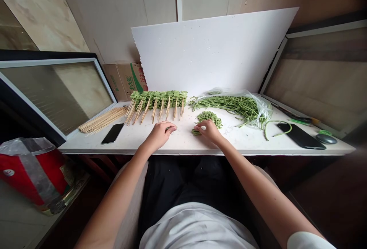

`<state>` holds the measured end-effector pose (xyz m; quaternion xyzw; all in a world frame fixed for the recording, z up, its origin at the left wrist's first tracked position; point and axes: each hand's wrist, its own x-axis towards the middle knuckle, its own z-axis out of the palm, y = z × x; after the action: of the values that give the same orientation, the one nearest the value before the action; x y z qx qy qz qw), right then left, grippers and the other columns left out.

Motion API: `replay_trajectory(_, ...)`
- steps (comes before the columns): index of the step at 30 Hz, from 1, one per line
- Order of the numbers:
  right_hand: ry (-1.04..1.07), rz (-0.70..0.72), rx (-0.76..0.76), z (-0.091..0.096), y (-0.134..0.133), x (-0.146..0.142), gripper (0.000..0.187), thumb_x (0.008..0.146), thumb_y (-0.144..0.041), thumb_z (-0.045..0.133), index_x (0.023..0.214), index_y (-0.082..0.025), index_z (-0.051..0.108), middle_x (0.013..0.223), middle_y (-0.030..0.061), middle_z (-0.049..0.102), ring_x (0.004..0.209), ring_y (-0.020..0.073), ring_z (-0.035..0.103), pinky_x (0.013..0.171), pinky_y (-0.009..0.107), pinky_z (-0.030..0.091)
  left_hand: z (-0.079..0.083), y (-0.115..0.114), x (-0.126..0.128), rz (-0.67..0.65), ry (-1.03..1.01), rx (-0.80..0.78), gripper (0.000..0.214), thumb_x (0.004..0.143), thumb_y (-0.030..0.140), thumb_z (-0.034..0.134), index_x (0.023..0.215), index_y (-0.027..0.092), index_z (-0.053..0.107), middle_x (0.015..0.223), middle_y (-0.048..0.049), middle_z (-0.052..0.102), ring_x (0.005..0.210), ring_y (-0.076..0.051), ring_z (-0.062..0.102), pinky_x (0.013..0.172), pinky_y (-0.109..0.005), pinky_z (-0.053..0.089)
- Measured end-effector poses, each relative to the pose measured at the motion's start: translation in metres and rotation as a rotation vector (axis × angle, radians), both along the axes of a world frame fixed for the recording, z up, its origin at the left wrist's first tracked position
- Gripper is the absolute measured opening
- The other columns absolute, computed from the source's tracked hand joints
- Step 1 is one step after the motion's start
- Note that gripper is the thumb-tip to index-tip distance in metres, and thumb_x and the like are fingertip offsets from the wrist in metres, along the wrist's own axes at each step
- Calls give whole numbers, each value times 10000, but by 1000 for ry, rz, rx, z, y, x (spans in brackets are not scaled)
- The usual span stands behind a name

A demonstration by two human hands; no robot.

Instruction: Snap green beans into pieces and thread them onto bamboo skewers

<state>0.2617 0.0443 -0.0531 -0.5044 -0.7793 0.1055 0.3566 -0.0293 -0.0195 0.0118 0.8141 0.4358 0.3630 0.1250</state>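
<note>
My left hand (161,134) is just above the white table, thumb and fingers pressed together; whatever they may hold is hidden or too small to make out. My right hand (211,131) reaches to the front left of a small pile of cut long bean pieces (210,116), its fingertips curled down on a few pieces. Behind my left hand lies a row of bean skewers (160,100), green pieces threaded at the far end and bare sticks pointing toward me. A bundle of bare bamboo skewers (104,120) lies to their left.
Whole long beans (233,104) spill from a clear plastic bag (262,107) at the back right. One phone (112,133) lies at left, another dark phone (301,136) at right beside a grey rounded object (326,139). A white board (212,54) stands behind; framed glass panels flank the table.
</note>
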Motion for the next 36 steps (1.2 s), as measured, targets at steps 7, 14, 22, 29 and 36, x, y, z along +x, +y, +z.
replay_trajectory(7, 251, 99, -96, 32, -16, -10, 468, 984, -604, 642, 912, -173, 809, 1050, 143, 818, 959, 297, 742, 811, 396, 565, -1, -7, 2, -40, 76, 4, 363, 1068, 263, 493, 1307, 241, 765, 1199, -88, 635, 798, -154, 639, 824, -319, 571)
replay_trajectory(14, 368, 475, -200, 64, -52, -39, 437, 916, -611, 738, 1004, -193, 833, 1022, 90, 828, 915, 232, 750, 745, 318, 558, -5, -8, 16, -155, -114, 115, 347, 984, 195, 685, 1327, 230, 732, 1042, -65, 713, 931, -192, 710, 882, -340, 614)
replay_trajectory(22, 451, 437, -173, 63, -47, -37, 416, 849, -599, 812, 931, -192, 834, 982, 102, 825, 830, 230, 737, 717, 349, 556, -3, -9, 20, -82, -161, 174, 278, 931, 309, 801, 1189, 208, 779, 973, -66, 753, 827, -182, 715, 770, -315, 619)
replay_trajectory(29, 504, 396, -126, 67, -51, -39, 381, 872, -571, 804, 965, -201, 827, 1024, 100, 814, 867, 231, 732, 709, 339, 569, 2, -11, 15, 22, -101, 172, 109, 957, 286, 775, 1025, 209, 809, 907, -49, 769, 741, -167, 674, 680, -286, 512)
replay_trajectory(36, 474, 437, -97, 64, -55, -46, 354, 888, -559, 799, 943, -211, 825, 955, 82, 817, 871, 226, 739, 734, 339, 546, 6, -19, 23, 1, -59, 340, 51, 934, 239, 806, 972, 204, 813, 861, -41, 767, 769, -182, 679, 737, -316, 483)
